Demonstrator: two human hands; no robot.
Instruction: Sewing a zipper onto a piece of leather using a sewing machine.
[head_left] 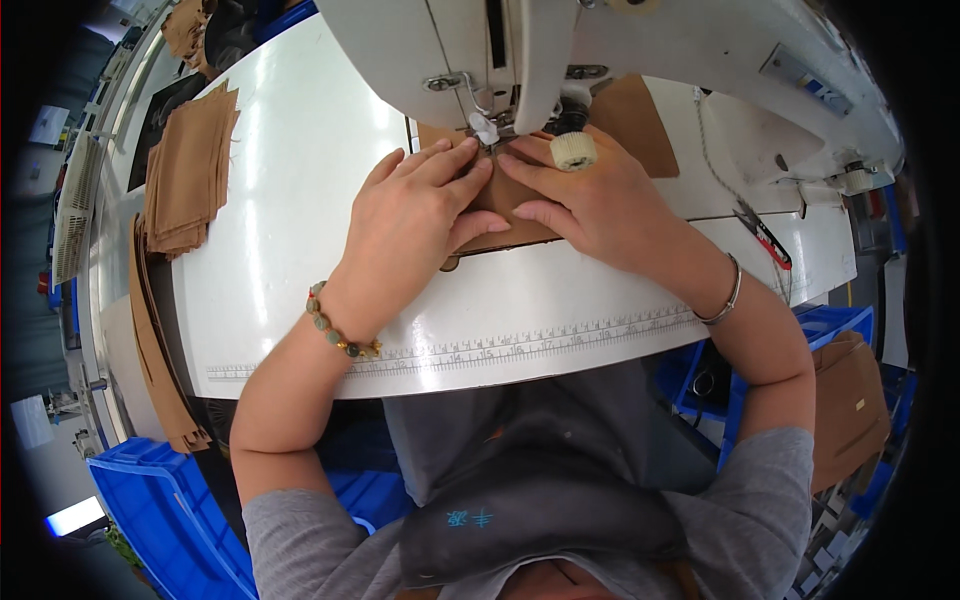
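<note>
A brown flat piece (505, 205), fabric or leather, lies on the white table under the needle area of a sewing machine (450, 45). My left hand (405, 215) rests palm down on its left part, fingers stretched toward the presser foot. My right hand (605, 200) lies on its right part, fingers extended and partly behind a cream knob (573, 151). Both thumbs point inward at the near part of the piece, a small gap between them. The machine head and my fingers hide the needle tip. More brown material (638, 125) shows beyond my right hand.
Red-handled thread snips (768, 243) lie at the right beside a cord. Stacked brown pieces (188, 175) sit at the table's left edge, longer strips (155, 345) below them. A printed ruler (480, 352) runs along the front. Blue bins (170, 515) stand below.
</note>
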